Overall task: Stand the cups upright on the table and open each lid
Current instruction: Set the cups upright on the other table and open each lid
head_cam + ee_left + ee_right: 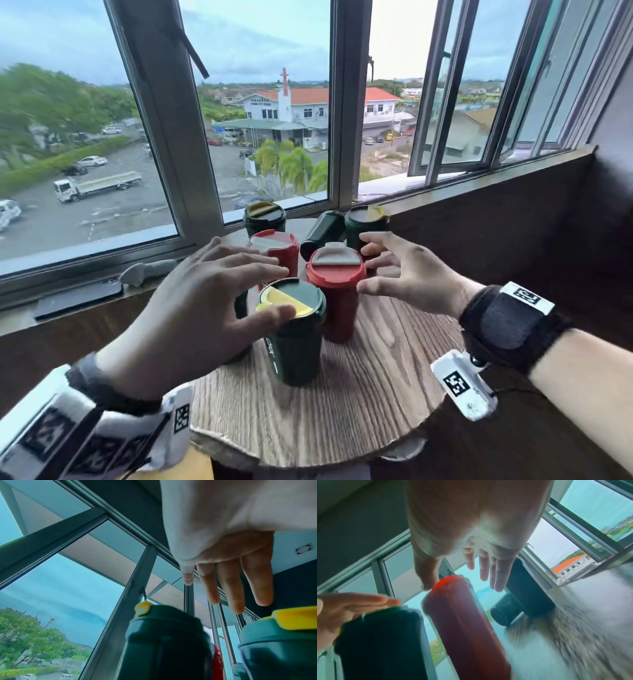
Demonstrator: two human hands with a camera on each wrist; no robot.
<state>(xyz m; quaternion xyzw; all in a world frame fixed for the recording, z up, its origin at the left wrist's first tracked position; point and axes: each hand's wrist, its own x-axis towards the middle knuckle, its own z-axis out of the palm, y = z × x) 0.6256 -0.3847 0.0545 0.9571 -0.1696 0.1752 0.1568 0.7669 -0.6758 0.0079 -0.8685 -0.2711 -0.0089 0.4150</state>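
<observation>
Several lidded cups crowd the far half of a round wooden table (pixel 342 411). Nearest stands a dark green cup (pixel 294 346) with a yellow lid flap. My left hand (pixel 274 291) hovers over it with fingers spread, thumb at the flap. In the left wrist view another green cup (pixel 164 642) stands under that hand. A red cup (pixel 337 291) with a grey flap stands beside it, and my right hand (pixel 368 263) spreads beside its rim, gripping nothing. Behind are a second red cup (pixel 277 248), an upright green cup (pixel 264 216), a green cup on its side (pixel 323 233) and a green cup (pixel 368 226) with its yellow flap raised.
A windowsill runs behind the table, with a dark phone (pixel 78 298) and a grey soft toy (pixel 147 270) on it at the left. Window frames rise close behind the cups. The near half of the table shows bare wood grain down to its front edge.
</observation>
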